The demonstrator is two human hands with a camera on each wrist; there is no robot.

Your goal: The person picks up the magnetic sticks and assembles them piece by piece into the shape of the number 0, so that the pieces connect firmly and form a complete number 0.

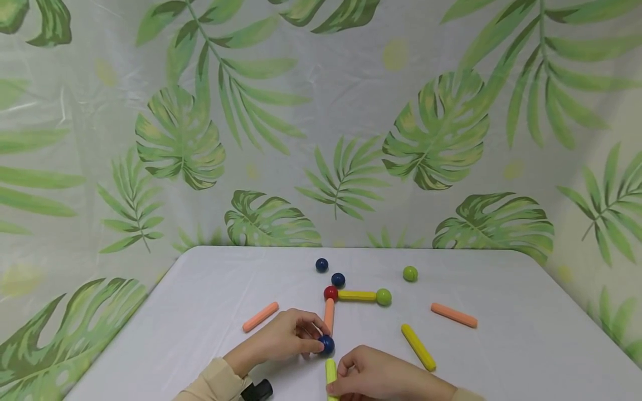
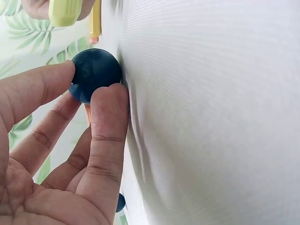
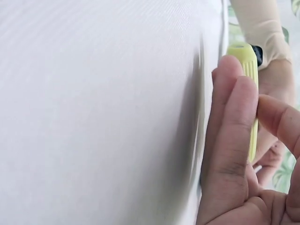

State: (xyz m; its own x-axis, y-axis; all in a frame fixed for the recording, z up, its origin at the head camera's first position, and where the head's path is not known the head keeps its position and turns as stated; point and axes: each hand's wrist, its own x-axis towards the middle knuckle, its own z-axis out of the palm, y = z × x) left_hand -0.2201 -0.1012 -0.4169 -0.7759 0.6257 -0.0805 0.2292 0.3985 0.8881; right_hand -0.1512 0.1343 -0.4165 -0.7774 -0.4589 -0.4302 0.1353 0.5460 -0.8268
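Two hands are seen at the near edge of the desk [image 1: 526, 345]. A blue ball [image 1: 326, 344] is pinched on the desk by the fingers [image 2: 105, 126] of the left hand [image 1: 281, 337], at the near end of an orange rod [image 1: 329, 314]. A lime rod [image 1: 330, 379] is gripped by the curled fingers [image 3: 232, 136] of the right hand [image 1: 373, 373], its far end just near of the blue ball.

The orange rod is joined at its far end to a red ball [image 1: 330, 293], from which a yellow rod [image 1: 357, 296] runs right to a green ball [image 1: 383, 297]. Further balls and rods are scattered about the desk, well apart from the hands.
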